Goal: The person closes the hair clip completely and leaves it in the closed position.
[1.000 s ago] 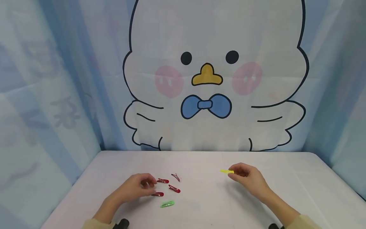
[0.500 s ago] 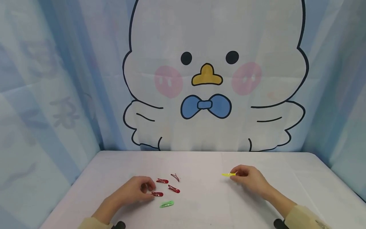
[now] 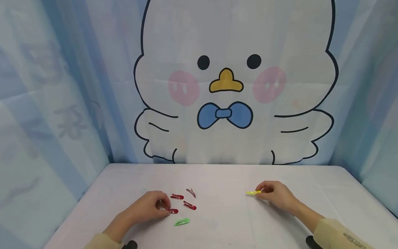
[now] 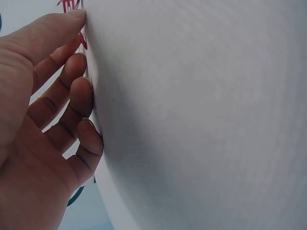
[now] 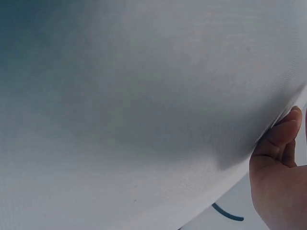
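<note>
In the head view, my right hand (image 3: 275,194) pinches one end of a yellow hair clip (image 3: 252,192) between thumb and fingers, low over the table at the right. My left hand (image 3: 149,206) is at the left, its thumb and index fingertips on either side of the near end of a red hair clip (image 3: 172,211) on the table. Seen from the left wrist, the fingers of the left hand (image 4: 53,91) are loosely bent, with bits of red at the thumb tip. The right wrist view shows the right hand (image 5: 276,158) but hides the yellow clip.
Beyond the left fingertips lie more red hair clips (image 3: 177,196): one to the right (image 3: 189,205) and one farther back (image 3: 191,192). A green hair clip (image 3: 181,222) lies nearer the front. A patterned curtain (image 3: 224,138) hangs behind the white table (image 3: 224,207).
My right hand has moved right and lower with the yellow hair clip. My left thumb and index finger have drawn closer around the nearest red clip; the clips on the table stay put.
</note>
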The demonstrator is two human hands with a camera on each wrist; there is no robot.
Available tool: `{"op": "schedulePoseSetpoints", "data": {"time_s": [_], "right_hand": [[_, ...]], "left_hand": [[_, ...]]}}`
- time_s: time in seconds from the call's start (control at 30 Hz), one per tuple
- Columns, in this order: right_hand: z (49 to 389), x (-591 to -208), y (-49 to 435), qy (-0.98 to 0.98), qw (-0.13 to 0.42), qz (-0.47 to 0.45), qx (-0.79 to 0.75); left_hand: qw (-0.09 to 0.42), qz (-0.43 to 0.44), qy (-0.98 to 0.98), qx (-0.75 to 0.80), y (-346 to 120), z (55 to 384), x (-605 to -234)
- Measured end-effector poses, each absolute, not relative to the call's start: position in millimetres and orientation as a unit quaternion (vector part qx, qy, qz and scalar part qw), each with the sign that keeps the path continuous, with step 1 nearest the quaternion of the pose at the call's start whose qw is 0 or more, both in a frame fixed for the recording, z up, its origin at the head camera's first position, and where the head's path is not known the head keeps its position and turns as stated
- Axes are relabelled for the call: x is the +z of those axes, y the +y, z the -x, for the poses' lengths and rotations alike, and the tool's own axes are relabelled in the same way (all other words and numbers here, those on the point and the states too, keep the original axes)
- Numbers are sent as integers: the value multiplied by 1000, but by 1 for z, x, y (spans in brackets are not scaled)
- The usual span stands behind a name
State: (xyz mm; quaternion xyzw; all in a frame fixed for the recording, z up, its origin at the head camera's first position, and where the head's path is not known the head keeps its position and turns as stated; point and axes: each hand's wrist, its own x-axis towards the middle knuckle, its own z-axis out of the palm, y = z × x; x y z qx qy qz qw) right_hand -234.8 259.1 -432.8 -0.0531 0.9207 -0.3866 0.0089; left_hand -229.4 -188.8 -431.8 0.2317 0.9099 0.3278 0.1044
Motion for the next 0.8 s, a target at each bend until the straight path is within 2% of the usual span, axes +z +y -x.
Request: {"op": "schedulePoseSetpoints", "data": {"time_s": [0.23, 0.8], "right_hand": [[237, -436, 260, 932, 0, 48, -359], [238, -434, 260, 934, 23, 50, -353]], "left_hand": [[113, -228, 907, 336, -187, 230, -432], [116, -233, 909, 326, -184, 227, -432]]}}
